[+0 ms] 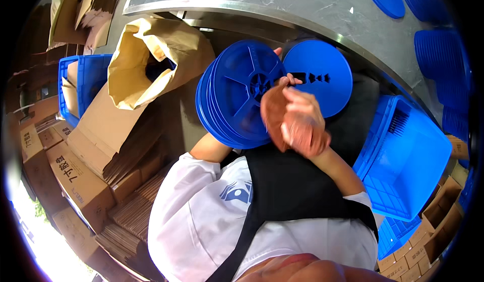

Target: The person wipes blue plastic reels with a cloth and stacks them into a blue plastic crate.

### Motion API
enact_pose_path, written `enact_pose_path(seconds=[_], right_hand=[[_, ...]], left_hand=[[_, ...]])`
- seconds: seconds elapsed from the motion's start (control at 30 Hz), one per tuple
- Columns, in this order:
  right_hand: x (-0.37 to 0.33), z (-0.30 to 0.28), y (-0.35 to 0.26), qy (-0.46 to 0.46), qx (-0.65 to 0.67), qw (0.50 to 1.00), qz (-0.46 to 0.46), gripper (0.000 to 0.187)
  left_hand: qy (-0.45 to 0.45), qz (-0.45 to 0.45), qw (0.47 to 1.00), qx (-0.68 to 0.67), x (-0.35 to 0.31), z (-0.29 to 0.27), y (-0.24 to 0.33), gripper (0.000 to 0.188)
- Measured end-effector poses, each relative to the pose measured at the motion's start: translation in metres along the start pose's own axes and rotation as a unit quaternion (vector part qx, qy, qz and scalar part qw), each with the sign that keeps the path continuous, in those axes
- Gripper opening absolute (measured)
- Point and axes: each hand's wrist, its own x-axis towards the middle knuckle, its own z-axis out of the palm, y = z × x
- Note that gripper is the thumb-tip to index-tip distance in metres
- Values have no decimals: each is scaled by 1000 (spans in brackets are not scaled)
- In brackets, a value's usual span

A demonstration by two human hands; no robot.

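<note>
A stack of round blue plastic reel discs (229, 95), with ribs and a slotted hub, leans tilted in front of my chest. My left forearm passes beneath it. Fingertips of my left hand (278, 51) show at the stack's far right edge; the rest is hidden. My right hand (305, 113), somewhat blurred, is closed on a reddish-brown cloth-like piece (274, 113) at the stack's right edge. Several fingertips show just above the cloth; whose hand they belong to is unclear. Beyond my right hand, another blue disc (325, 98) with dark slots rests against the bench side.
An open yellow-brown paper sack (189, 45) stands at left, near a blue crate (65, 98) and cardboard boxes (75, 181). Blue bins (418, 156) stand at right. Stacks of blue discs (436, 55) sit on the grey metal-edged bench (282, 0).
</note>
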Motion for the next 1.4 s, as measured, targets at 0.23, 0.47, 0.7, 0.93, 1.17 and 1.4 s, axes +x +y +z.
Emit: enact_pose_path(seconds=[0.23,0.47,0.7,0.93,1.17,1.4], right_hand=[[102,41,-10,-28,59,994,-90,34],[27,-21,30,-79,-176,979,60,41],[-10,-64,89,163,-256,936,178,43],[-25,-6,33,-64,-236,969,23,45],[-12,-59,101,115,-312,936,113,48],[41,12,56,-84,-255,963,27,51]], left_hand=[[-67,79,989,101,20,-23,-21,72],[4,43,981,187,0,3,10,72],[-7,2,991,132,-2,-10,11,73],[-16,-39,994,102,-8,-20,7,73],[-33,-59,996,61,-5,-34,3,74],[-47,-54,997,40,-10,-31,2,66]])
